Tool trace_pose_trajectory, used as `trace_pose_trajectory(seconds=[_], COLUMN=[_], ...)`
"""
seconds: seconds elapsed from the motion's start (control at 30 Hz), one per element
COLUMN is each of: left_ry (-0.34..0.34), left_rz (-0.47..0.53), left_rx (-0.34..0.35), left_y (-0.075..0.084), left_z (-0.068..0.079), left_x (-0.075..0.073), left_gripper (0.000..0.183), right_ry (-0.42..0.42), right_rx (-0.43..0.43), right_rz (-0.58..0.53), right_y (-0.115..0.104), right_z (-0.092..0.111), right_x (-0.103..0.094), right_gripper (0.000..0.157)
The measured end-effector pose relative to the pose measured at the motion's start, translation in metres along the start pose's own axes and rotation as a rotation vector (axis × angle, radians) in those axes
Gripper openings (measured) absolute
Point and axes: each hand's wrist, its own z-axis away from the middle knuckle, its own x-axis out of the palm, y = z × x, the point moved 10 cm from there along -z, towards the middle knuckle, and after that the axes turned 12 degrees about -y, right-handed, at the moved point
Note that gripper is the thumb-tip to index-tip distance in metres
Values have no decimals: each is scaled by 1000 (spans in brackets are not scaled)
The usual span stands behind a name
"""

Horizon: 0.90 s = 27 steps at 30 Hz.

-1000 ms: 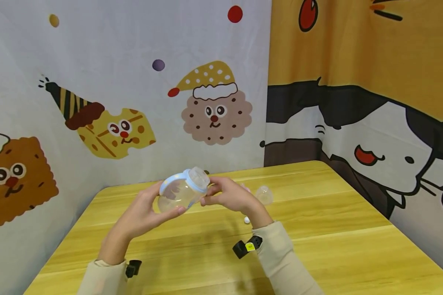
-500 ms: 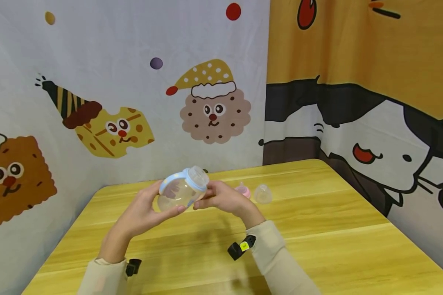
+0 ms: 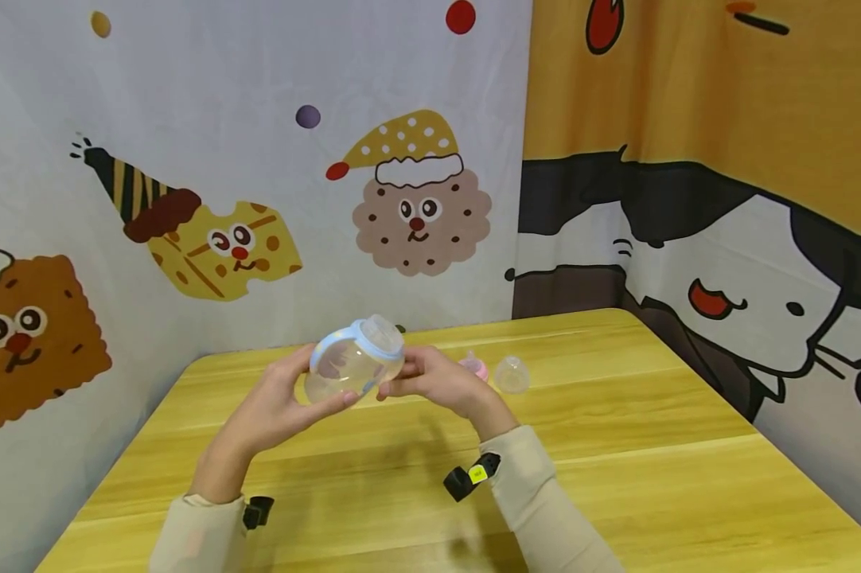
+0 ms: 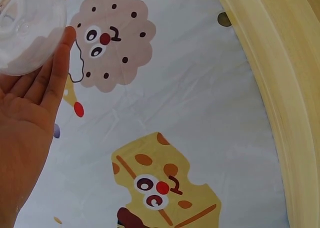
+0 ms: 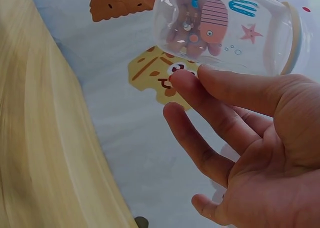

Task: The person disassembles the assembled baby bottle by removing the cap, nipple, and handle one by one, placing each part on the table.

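On my head view, one wooden counter (image 3: 645, 493) fills the lower part. Above it I count two hands: the left hand (image 3: 280, 410) pinches the bottle (image 3: 352, 366) between thumb and fingers, while the right hand (image 3: 445, 386) is loosely spread just beside it; I can't tell whether they touch. That single clear bottle sits tilted between both hands, neck up and rightward. Beyond the right hand, on the counter, I have one clear dome (image 3: 512, 375) and one smaller pink piece (image 3: 476, 366)
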Motion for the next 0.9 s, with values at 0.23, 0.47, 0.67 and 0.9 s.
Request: trace_pose_trajectory(seconds=[0.23,0.47,0.67,0.9], left_ry=[23,34,30,22], left_rz=[-8,-37,-31,-46], left_rx=[-5,-47,-76,-75], left_y=[-4,-10,-15,-17], left_z=[0,2,4,3], left_x=[-1,-2,-3,-6], left_gripper=[51,48,57,56], right_ry=[16,59,108,227], right_rx=[-25,-43,-59,-52], right_rz=[4,0,-9,-6], right_y=[-4,-9,-10,-9], right_z=[3,10,14,19], right_x=[-5,-13,-22,-43], right_gripper=[25,21,25,22])
